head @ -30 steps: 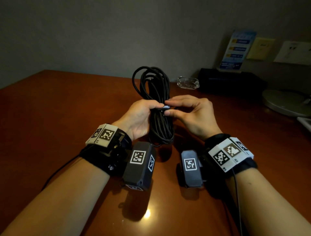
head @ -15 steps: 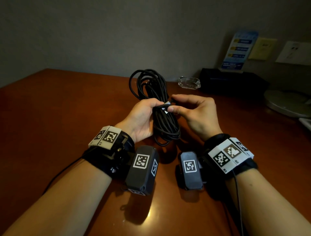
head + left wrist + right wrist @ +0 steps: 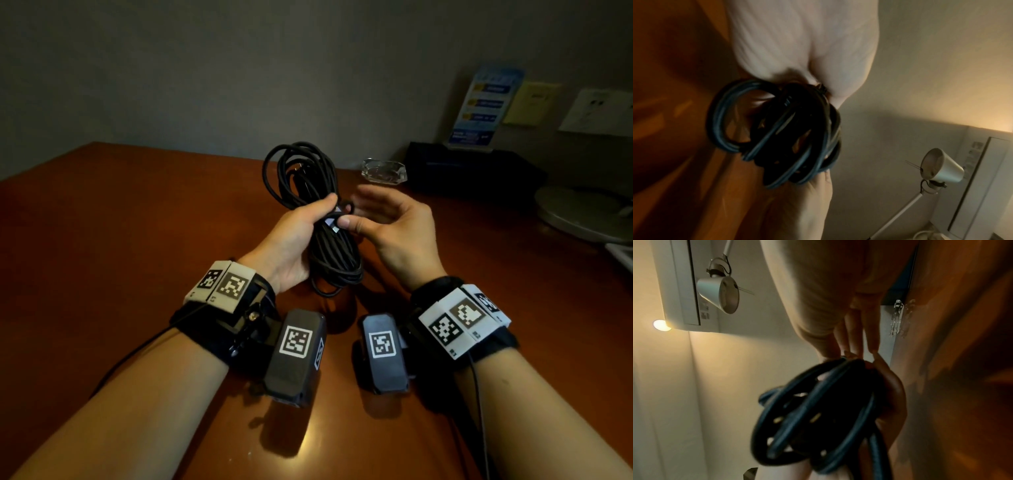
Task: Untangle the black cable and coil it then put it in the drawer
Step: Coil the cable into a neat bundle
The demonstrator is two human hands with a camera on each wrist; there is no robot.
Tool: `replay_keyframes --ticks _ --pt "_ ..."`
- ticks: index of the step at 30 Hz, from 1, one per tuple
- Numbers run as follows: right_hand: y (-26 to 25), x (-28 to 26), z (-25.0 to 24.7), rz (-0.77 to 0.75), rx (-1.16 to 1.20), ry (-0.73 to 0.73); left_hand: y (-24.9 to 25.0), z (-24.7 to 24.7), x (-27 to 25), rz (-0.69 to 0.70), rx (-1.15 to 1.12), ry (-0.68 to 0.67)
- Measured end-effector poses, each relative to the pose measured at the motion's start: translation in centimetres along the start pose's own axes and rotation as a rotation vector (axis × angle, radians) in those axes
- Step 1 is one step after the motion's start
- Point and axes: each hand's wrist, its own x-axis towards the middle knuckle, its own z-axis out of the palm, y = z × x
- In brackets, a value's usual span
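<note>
Left hand [image 3: 291, 240] wrapped round middle of coiled black cable [image 3: 308, 178], bundle upright above desk [image 3: 102, 222], loops sticking out above and below fist. Silver plug end [image 3: 331, 224] of cable at left thumb. Right hand [image 3: 394, 226] just beside bundle, fingers spread loose, thumb tip touching plug end, not gripping. Behind, near wall: glass ashtray [image 3: 384, 171], black box [image 3: 472, 171], blue leaflet [image 3: 483, 106]. Lamp [image 3: 941, 167] visible in left wrist view. Drawer not in view.
</note>
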Motion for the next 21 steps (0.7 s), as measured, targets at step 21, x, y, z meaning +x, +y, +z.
replay_keyframes --ticks 21 --pt "-0.5 -0.3 -0.5 -0.063 -0.031 -0.114 0.0 -0.4 -1.2 0.025 0.108 -0.158"
